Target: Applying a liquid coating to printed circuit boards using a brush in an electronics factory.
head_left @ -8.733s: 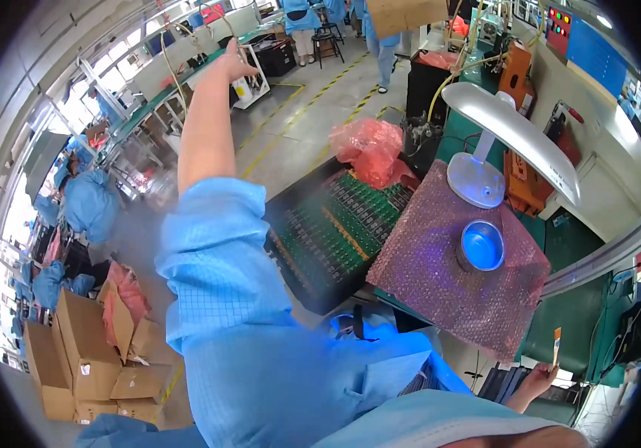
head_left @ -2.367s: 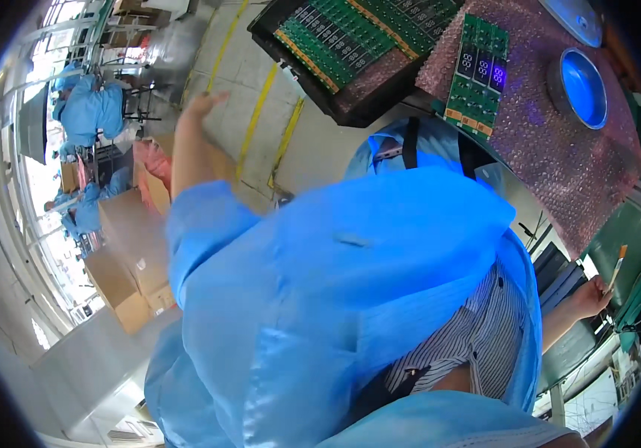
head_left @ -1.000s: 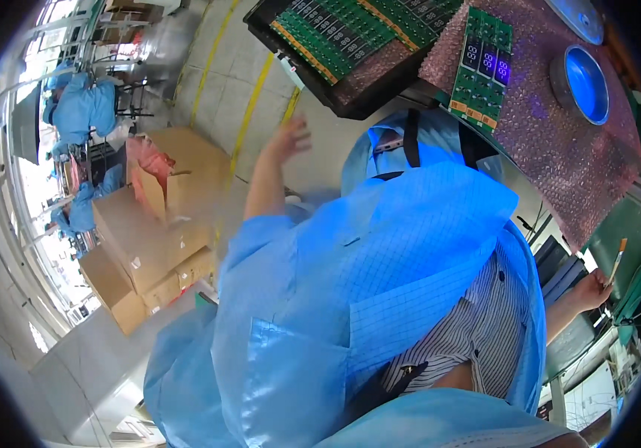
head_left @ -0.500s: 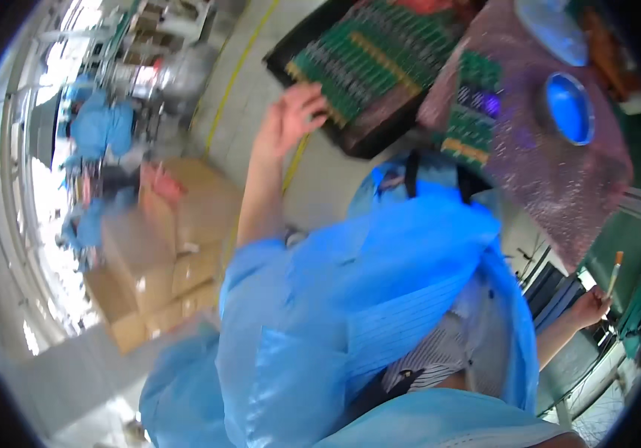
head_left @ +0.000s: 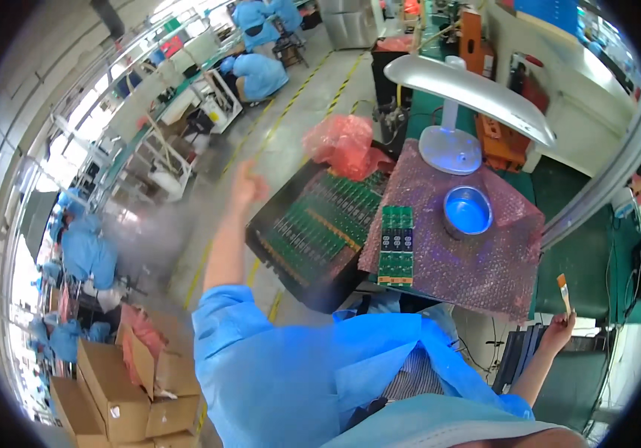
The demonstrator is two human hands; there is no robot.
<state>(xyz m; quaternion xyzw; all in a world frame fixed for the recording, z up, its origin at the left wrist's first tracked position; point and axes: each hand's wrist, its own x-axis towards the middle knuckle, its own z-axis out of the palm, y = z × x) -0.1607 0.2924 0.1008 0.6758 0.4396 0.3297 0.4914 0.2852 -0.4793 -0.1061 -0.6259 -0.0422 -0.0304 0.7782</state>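
Observation:
My left hand [head_left: 248,187] is raised beside the far left side of a black bin [head_left: 298,287]. It looks empty, with the fingers apart but softened by motion. Inside the bin stand rows of green circuit boards [head_left: 313,220]. My right hand [head_left: 559,328], out at the far right, is closed around a flat paintbrush [head_left: 565,291] with its bristles up. One panel of green circuit boards [head_left: 397,246] lies on pink bubble wrap [head_left: 470,272] on the bench. Near it a round metal bowl [head_left: 468,211] glows blue under the lamp.
A white desk lamp [head_left: 470,93] arches over the bench. Crumpled pink plastic [head_left: 347,145] rests at the bin's far edge. Open cardboard boxes [head_left: 122,381] stand low on the left. Co-workers in blue [head_left: 257,75] sit farther off. A metal post [head_left: 604,175] rises at the right.
The view has swung up and outward, so the lamp and more of the bench show. My left hand has moved away from the boards in the bin. The brush remains in my right hand.

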